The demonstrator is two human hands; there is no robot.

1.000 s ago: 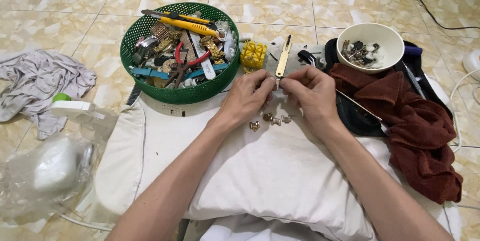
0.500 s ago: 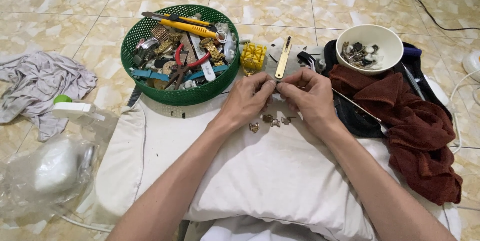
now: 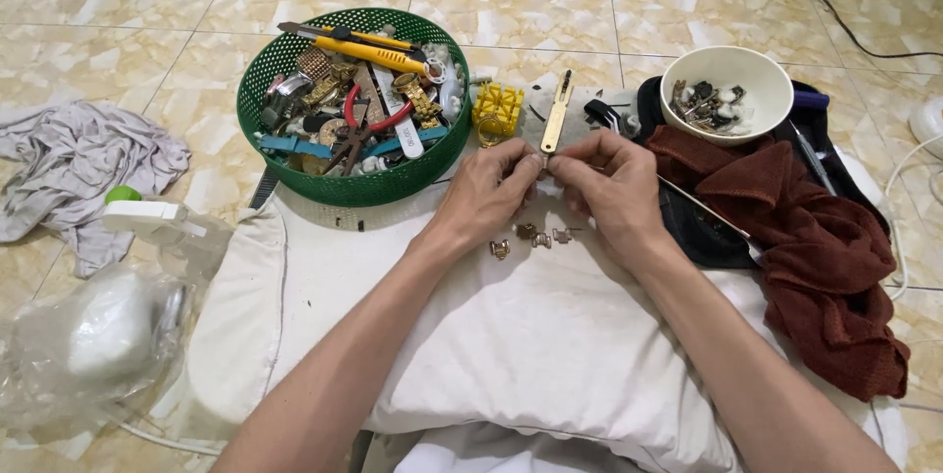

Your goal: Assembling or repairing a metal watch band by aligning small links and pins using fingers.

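Left hand: my left hand (image 3: 488, 193) is curled, thumb and forefinger pinched together on a tiny part I cannot make out, tip to tip with the other hand.
Right hand: my right hand (image 3: 611, 188) pinches the same spot from the other side, its other fingers folded under; the two hands touch at the fingertips.
Small metal links: three small metal links (image 3: 531, 238) lie loose on the cloth just below my hands, near my wrists.
Pillow: a white pillow (image 3: 511, 365) carries both forearms and the links.
Brass tool: a slim brass tool (image 3: 556, 119) lies just above my fingertips, pointing away from me.
Yellow block: a yellow plastic block (image 3: 497, 110) sits beside that tool, against the basket.
Basket: a green basket (image 3: 295, 178) to my upper left is full of watch bands, pliers and a yellow knife.
Bowl: a white bowl (image 3: 766, 119) to my upper right holds small dark and silver parts.
Towel: a dark red towel (image 3: 825, 267) is bunched under and beside the bowl, just right of my right hand.
Grey cloth: a grey cloth (image 3: 69, 164) lies crumpled on the tiled floor, far left.
Plastic bag: a clear plastic bag (image 3: 88, 335) with something white inside sits at the lower left.
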